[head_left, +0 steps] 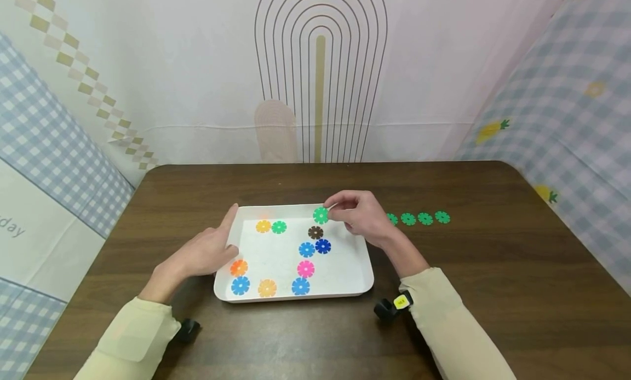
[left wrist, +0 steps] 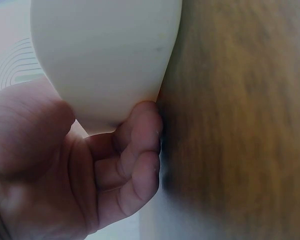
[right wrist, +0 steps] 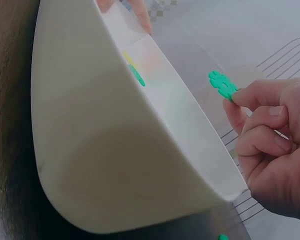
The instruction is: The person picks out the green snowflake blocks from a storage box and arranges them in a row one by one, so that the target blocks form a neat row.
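A white tray (head_left: 266, 254) lies on the brown table with several flower-shaped plastic discs in it. My left hand (head_left: 204, 251) holds the tray's left side, thumb over the rim and index finger pointing along it. In the left wrist view, the curled fingers (left wrist: 147, 130) of that hand press against the tray's outer wall (left wrist: 107, 55). Over the tray's far right part, my right hand (head_left: 362, 216) pinches a green flower-shaped disc (head_left: 320, 215) between thumb and index finger. The right wrist view shows this green disc (right wrist: 222, 84) held above the rim.
Inside the tray lie a brown disc (head_left: 315, 232), a dark blue disc (head_left: 322, 246), a pink disc (head_left: 305, 269), an orange disc (head_left: 239, 268) and others. Several green discs (head_left: 425, 219) form a row on the table right of the tray. A patterned cloth (head_left: 207, 68) hangs behind the table.
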{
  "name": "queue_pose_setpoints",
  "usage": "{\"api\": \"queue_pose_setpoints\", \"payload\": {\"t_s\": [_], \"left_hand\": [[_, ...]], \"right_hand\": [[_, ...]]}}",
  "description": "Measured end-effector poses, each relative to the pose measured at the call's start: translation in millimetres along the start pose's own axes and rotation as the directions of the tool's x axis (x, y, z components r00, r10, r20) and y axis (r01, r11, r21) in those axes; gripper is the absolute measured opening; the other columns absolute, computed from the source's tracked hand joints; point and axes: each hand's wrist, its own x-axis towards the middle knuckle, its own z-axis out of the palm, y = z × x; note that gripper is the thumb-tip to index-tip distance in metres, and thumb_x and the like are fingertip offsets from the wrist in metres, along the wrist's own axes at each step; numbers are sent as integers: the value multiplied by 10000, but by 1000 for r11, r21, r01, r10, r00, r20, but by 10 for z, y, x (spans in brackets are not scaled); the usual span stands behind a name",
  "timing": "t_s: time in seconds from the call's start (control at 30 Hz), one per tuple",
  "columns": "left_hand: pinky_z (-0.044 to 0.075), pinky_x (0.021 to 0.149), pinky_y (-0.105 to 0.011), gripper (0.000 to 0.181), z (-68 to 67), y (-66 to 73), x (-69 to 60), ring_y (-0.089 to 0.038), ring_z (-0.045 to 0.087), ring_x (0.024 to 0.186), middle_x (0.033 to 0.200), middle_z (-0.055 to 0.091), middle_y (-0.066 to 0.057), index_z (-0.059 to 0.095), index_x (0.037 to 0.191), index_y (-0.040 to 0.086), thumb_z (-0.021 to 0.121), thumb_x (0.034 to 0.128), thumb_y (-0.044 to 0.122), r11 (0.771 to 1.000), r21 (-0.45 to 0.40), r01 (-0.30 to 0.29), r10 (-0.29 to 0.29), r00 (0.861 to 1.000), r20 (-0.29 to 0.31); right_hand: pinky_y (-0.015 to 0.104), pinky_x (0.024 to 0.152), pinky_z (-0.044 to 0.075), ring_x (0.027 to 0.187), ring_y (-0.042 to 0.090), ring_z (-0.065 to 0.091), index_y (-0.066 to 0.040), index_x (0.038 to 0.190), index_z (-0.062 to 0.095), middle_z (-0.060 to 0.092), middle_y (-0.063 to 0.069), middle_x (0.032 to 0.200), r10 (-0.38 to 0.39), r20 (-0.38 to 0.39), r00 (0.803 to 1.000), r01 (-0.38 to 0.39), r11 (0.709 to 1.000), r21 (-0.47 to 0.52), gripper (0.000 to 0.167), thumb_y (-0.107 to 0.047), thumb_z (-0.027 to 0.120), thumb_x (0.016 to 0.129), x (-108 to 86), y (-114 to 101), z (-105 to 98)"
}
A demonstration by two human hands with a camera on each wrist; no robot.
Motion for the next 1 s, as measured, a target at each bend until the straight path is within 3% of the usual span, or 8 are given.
{"api": "queue_pose_setpoints", "payload": {"t_s": [0.57,1.0], "left_hand": [[454,641,-329,973,-9,0,-1,-180,537,656,755,564,-66,-111,1670,24,593,1021,197,1000,3,-6,6,1000,-2],[457,640,-327,972,-8,-5,1,-182,543,650,753,571,-66,-109,1672,29,595,1024,201,1000,-2,-8,8,1000,0]], "right_hand": [[220,483,304,510,123,366,-22,1181,737,674,40,933,69,-106,992,-62,996,71,207,-76,703,984,-93,68,-105],[224,481,301,507,125,372,-41,1201,731,658,19,908,70,-122,990,-59,994,90,219,-91,703,989,-149,129,-224]]}}
